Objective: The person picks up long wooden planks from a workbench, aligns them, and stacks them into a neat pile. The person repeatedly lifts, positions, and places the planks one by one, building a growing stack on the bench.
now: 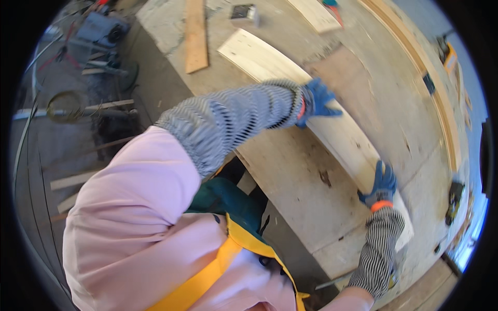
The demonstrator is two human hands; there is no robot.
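Note:
A long pale wooden board (345,137) lies on the large work table, running from upper left to lower right and looking curved in this view. My left hand (319,101), in a blue glove, rests on the board's middle with its fingers spread. Nearer its lower right end, my right hand (381,185), also gloved, spans the board, thumb by the near edge and fingers by the far one. Striped sleeve covers hide both forearms. The underside of the board is out of sight.
The worn table top (290,171) carries a brown plank (196,39), a small box (244,14) and another pale board (316,14). A long wooden rail (438,98) follows the far right side. Left, on the floor, stands a blue-grey machine (101,30) among wood strips and cables.

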